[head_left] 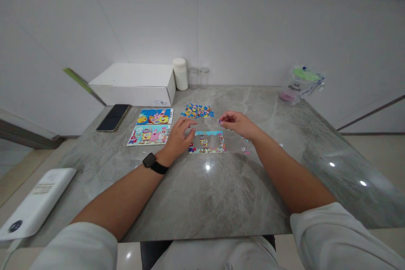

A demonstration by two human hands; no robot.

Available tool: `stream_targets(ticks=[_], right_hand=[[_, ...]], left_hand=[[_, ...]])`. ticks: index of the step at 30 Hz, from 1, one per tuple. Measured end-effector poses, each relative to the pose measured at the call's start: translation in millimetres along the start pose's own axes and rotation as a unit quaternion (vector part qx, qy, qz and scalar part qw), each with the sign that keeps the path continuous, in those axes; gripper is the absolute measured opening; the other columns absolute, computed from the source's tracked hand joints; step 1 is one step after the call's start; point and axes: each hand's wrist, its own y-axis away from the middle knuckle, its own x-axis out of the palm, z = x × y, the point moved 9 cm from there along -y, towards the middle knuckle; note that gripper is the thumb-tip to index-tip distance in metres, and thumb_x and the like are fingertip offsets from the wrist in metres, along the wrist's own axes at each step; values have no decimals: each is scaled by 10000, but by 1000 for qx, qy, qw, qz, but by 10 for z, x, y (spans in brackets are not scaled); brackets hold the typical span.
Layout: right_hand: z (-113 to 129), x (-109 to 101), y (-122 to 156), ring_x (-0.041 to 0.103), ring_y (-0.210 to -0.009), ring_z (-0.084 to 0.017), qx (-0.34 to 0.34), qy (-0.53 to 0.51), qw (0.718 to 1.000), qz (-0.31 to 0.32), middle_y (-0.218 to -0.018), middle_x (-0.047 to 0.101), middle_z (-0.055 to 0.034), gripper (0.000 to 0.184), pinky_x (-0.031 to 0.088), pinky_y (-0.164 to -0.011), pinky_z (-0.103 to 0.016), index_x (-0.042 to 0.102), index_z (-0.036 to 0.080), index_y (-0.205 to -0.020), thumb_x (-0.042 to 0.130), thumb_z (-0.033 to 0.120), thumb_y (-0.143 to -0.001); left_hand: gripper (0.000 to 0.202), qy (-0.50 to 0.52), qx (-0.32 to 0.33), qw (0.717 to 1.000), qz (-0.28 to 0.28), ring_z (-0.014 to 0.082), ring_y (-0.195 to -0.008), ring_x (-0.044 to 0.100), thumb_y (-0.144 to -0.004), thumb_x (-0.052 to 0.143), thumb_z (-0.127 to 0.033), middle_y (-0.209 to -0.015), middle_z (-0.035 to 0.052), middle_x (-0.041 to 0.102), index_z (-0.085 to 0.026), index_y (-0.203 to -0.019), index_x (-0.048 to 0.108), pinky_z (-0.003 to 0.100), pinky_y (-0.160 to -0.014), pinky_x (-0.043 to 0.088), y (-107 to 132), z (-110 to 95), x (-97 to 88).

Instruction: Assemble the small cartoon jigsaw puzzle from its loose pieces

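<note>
A partly assembled jigsaw puzzle lies flat on the table, its border joined and a gap showing inside. My left hand is at the puzzle's left edge with fingers apart and nothing visible in them. Above the puzzle's upper right corner, my right hand pinches a small puzzle piece between thumb and fingertips. Several loose pieces lie under and beside my right forearm. Beyond the puzzle is a pile of blue and yellow pieces. Two cartoon picture cards lie left of my left hand.
A white box, a white bottle and two clear jars stand along the back. The phone lies at left, a white power bank nearer me. A plastic bag sits back right on the grey table.
</note>
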Motion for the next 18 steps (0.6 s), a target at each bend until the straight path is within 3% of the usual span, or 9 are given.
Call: stream_targets(ticks=[6, 11, 18], right_hand=[[-97, 455, 32, 591, -699, -134, 5, -123, 992, -21, -804, 687, 12, 340, 468, -661, -276, 706, 214, -969, 828, 422, -730], [-126, 563, 44, 621, -733, -146, -33, -139, 988, -66, -820, 697, 11, 314, 493, -730, -304, 693, 222, -981, 805, 398, -748], [-111, 662, 101, 658, -783, -167, -58, -83, 992, -70, -844, 732, -1, 260, 491, -754, -315, 702, 228, -989, 759, 413, -817]], left_hand=[[201, 7, 7, 1000, 6, 212, -1056, 634, -982, 645, -214, -1168, 71, 640, -220, -1180, 678, 402, -974, 557, 10, -25, 22], [257, 19, 16, 999, 28, 225, -1081, 643, -966, 699, -249, -1180, 76, 647, -231, -1221, 678, 421, -994, 562, 20, -43, 63], [309, 29, 33, 998, 40, 229, -1086, 650, -951, 753, -313, -1155, 71, 651, -242, -1245, 694, 421, -988, 566, 17, -92, 82]])
